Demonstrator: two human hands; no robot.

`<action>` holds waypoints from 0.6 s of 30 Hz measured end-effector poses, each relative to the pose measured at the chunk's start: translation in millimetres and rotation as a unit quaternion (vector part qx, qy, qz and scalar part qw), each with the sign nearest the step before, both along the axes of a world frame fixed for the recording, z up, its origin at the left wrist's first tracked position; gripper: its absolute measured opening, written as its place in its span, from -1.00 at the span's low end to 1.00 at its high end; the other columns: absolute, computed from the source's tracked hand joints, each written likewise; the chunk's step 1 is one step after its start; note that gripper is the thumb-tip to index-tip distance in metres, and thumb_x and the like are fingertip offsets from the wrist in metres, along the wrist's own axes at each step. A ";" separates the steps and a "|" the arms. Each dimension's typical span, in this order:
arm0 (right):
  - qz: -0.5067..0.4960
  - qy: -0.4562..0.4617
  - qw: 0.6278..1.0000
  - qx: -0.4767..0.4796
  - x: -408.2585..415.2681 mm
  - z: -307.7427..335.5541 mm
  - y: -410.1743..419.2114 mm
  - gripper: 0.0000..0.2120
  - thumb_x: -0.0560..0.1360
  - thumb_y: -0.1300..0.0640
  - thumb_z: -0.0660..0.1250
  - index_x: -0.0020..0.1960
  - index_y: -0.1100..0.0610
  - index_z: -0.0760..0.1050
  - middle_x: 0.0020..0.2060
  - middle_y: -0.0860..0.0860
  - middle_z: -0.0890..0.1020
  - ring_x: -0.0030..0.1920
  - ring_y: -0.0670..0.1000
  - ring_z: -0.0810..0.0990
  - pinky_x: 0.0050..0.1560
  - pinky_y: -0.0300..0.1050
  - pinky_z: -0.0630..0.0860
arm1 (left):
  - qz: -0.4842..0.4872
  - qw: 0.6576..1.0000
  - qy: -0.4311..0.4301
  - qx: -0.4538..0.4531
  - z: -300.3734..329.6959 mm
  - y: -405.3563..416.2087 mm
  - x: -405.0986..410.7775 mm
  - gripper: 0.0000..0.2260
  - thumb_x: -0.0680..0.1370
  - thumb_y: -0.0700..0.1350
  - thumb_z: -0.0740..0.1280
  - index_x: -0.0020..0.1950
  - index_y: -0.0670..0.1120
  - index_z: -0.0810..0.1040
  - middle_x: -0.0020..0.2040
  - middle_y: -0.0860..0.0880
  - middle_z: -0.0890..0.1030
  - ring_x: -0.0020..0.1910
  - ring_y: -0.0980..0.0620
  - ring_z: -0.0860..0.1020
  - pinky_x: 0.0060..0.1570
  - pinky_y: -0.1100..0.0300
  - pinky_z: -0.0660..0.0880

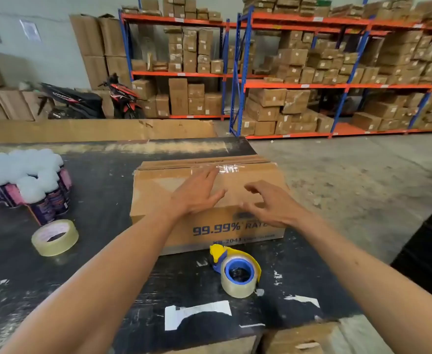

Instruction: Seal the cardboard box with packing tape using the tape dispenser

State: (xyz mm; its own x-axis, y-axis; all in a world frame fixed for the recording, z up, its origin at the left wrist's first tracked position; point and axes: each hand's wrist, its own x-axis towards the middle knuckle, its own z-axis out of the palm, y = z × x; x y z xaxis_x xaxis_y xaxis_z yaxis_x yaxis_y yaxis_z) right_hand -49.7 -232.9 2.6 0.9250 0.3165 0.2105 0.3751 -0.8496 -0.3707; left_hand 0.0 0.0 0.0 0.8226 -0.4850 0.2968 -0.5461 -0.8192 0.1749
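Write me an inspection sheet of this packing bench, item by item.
Surface: black bench top, scuffed, with stuck paper and tape scraps.
Job's things: cardboard box, flaps closed, a short clear tape strip on top; tape dispenser, blue and yellow, lying on the bench in front of the box, untouched.
Clutter: loose tape roll; cluster of white-capped spray cans; another carton at the near edge.
Grips: left hand open, flat on the box; right hand open, fingers curled over it.
Cables: nothing seen.
Surroundings: shelving racks of cartons; parked scooter.
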 end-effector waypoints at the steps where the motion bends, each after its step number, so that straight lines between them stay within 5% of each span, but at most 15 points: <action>1: 0.001 0.021 1.000 0.004 -2.1 -11.6 1.5 -0.32 0.51 -0.34 0.24 0.45 0.09 0.36 0.35 0.02 0.50 0.28 -0.03 0.49 0.29 -0.08 0.44 | -0.003 1.000 -0.001 0.010 -4.7 -0.9 0.9 -0.34 0.66 0.18 0.13 0.60 -0.23 0.14 0.60 -0.21 0.19 0.58 -0.12 0.15 0.54 0.05 0.03; 9: -0.004 0.178 0.983 -0.054 -19.3 -116.4 18.0 -0.33 0.39 -0.29 0.35 0.40 0.01 0.38 0.33 0.02 0.51 0.30 0.08 0.48 0.27 0.12 0.47 | -0.029 0.994 -0.009 0.106 -55.2 6.7 11.9 -0.34 0.67 0.21 0.04 0.56 -0.29 0.20 0.57 -0.31 0.20 0.57 -0.22 0.15 0.56 -0.02 -0.07; 18: -0.085 0.247 0.962 -0.076 -3.7 -146.5 32.6 -0.70 0.44 0.08 0.40 0.12 0.20 0.55 0.07 0.17 0.65 0.06 0.21 0.60 0.05 0.06 0.56 | -0.013 0.984 -0.011 0.178 -65.3 7.7 25.8 -0.29 0.65 0.28 -0.13 0.62 -0.21 0.04 0.63 -0.21 0.05 0.61 -0.14 0.03 0.57 -0.09 -0.07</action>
State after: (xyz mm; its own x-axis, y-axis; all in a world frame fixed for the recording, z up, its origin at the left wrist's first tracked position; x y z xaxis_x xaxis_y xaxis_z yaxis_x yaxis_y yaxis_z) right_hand -53.4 -200.3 -143.9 0.9414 0.1441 -0.3048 0.0356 -0.9415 -0.3351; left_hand 25.8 7.7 -65.3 0.8043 -0.5816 0.1221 -0.5677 -0.8127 -0.1316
